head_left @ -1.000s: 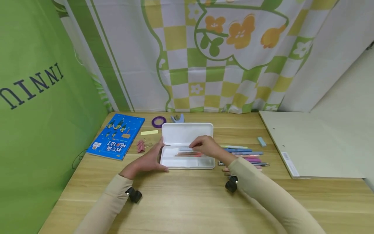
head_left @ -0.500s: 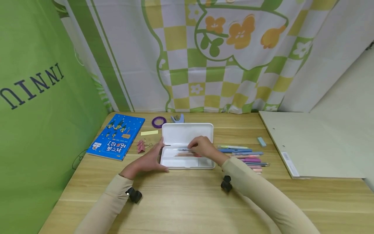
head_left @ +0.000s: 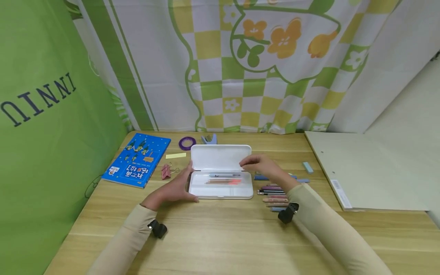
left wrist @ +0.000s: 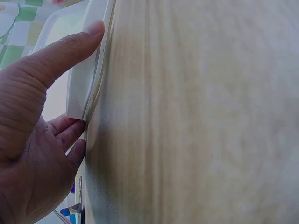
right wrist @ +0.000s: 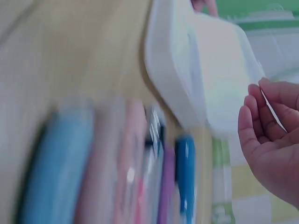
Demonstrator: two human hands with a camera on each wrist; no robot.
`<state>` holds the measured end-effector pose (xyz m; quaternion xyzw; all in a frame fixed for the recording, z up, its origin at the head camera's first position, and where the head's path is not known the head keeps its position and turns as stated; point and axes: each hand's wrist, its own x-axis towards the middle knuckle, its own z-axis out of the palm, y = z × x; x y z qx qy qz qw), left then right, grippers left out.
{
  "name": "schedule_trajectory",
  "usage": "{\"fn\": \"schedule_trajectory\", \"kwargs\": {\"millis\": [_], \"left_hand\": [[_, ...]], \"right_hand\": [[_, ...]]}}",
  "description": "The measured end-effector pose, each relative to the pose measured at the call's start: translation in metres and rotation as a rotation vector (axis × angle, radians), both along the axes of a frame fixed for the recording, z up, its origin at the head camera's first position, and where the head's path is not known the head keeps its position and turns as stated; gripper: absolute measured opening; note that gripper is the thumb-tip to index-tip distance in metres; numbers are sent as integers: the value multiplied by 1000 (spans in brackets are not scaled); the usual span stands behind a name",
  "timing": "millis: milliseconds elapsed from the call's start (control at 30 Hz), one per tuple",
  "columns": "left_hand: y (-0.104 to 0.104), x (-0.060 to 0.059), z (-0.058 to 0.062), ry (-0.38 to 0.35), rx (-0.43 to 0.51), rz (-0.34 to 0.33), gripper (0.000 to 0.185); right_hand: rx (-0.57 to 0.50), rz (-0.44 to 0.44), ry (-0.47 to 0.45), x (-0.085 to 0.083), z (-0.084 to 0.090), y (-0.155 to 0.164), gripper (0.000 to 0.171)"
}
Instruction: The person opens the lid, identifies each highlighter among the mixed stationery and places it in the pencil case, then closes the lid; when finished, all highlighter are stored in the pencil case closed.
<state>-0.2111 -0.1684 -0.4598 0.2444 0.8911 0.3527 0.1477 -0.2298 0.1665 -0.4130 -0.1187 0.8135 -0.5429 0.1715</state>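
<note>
A white pencil case (head_left: pixel 206 191) lies with its lid (head_left: pixel 220 157) raised at the back. My left hand (head_left: pixel 174 188) holds its left end; in the left wrist view the thumb (left wrist: pixel 74 49) presses along the front wall and the fingers (left wrist: pixel 70 130) reach round the end. Inside the back compartment lie a pale blue pen (head_left: pixel 225 175) and several pencils (head_left: pixel 220 181) with a pinkish-red piece at their right. My right hand (head_left: pixel 264 167) hovers by the lid's right edge, fingertips close together with nothing visible between them.
Several pens and pencils (head_left: pixel 273 192) lie right of the case, with a pale blue eraser (head_left: pixel 307 167) and a large board (head_left: pixel 371 172) beyond. Leftward are a pink binder clip (head_left: pixel 165 171), yellow strip (head_left: pixel 175 156), purple tape roll (head_left: pixel 187 143), blue clip-like object (head_left: pixel 209 139) and blue book (head_left: pixel 137 160).
My right hand has let go of the pale blue pen inside the case and moved right, out past the lid's edge. The left hand has stayed on the case.
</note>
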Motion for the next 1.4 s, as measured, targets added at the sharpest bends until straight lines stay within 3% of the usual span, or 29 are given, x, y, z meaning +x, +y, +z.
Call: {"fn": "schedule_trajectory", "kwargs": {"millis": [167, 567, 767, 967, 1400], "left_hand": [[1, 0, 0, -3, 1, -2, 134], [-1, -1, 0, 4, 4, -6, 133], [-1, -2, -3, 0, 5, -10, 134], [-1, -1, -3, -6, 9, -4, 134], [0, -1, -2, 13, -9, -5, 134]], "right_hand": [[-40, -14, 1, 1, 5, 39, 36], [171, -11, 62, -4, -7, 103, 30], [204, 27, 74, -9, -17, 110, 23], [277, 58, 144, -11, -26, 106, 19], [368, 63, 218, -11, -26, 101, 13]]}}
